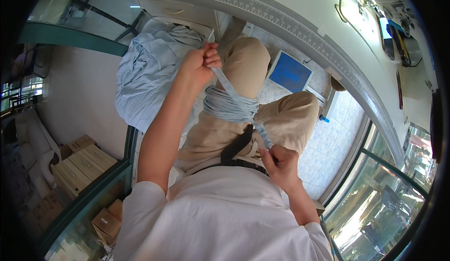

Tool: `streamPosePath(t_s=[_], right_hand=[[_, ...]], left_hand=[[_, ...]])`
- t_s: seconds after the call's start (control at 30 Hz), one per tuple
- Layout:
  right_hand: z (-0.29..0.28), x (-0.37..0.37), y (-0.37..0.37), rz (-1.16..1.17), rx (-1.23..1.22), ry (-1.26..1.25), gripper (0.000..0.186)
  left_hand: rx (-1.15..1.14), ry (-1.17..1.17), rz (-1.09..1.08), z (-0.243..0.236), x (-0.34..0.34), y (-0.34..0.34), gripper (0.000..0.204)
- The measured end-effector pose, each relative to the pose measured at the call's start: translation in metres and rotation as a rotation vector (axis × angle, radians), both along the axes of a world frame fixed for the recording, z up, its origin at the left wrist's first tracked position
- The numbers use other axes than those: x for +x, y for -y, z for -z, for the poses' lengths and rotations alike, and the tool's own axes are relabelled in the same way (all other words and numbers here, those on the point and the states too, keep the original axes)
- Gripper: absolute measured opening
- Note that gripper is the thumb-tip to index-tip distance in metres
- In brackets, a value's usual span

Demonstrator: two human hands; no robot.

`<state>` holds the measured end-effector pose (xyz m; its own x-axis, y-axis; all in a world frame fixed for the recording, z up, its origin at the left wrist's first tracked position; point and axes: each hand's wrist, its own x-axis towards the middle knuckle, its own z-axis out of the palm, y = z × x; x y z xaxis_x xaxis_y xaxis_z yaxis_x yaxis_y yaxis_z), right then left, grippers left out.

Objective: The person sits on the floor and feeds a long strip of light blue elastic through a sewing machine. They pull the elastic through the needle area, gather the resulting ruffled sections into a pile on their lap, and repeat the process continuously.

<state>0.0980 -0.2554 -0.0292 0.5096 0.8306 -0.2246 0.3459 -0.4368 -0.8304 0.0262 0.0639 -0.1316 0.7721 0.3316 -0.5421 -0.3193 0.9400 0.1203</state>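
Note:
My left hand is closed on a pale blue fabric strip that rises past my knee, with a short loose end above the fingers. Several turns of the same pale strip form a bundle around my left thigh in beige trousers. From the bundle the strip runs down to my right hand, which pinches it near my right thigh. A dark strap lies across my lap below the bundle.
A light blue fabric heap lies left of my legs. A white worktable edge with a ruler arches ahead, with machine parts upper right. A blue pedal-like pad rests on floor tiles. Glazed partitions border both sides; cartons sit lower left.

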Motion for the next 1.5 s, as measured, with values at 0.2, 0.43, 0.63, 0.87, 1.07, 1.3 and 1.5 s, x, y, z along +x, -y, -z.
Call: streamPosePath(t_s=[0.2,0.43,0.63,0.87,1.07,1.3,1.5], right_hand=[[-0.020,-0.004,0.042,0.007,-0.044,-0.036,0.038],[-0.008,0.001,0.026,0.046,-0.034,0.033,0.039],[-0.005,0.004,0.025,-0.041,-0.062,0.061,0.039],[-0.035,0.004,0.072,-0.083,-0.045,0.079,0.038],[-0.023,0.005,0.047,-0.047,-0.008,0.165,0.039],[-0.024,0.007,0.045,-0.148,0.074,0.203,0.039],[-0.050,0.011,0.086,-0.160,0.010,0.208,0.039]], left_hand=[[0.083,-0.217,-0.260,0.029,-0.010,-0.056,0.035],[0.108,-0.393,-0.126,-0.021,0.023,0.004,0.034],[0.056,-0.266,-0.168,0.014,0.002,-0.016,0.028],[0.009,-0.314,-0.310,0.045,-0.018,-0.080,0.021],[0.070,-0.457,-0.171,0.010,0.014,-0.025,0.023],[-0.014,-0.338,-0.183,0.053,-0.011,-0.057,0.021],[0.075,-0.473,-0.244,0.053,-0.012,-0.114,0.027]])
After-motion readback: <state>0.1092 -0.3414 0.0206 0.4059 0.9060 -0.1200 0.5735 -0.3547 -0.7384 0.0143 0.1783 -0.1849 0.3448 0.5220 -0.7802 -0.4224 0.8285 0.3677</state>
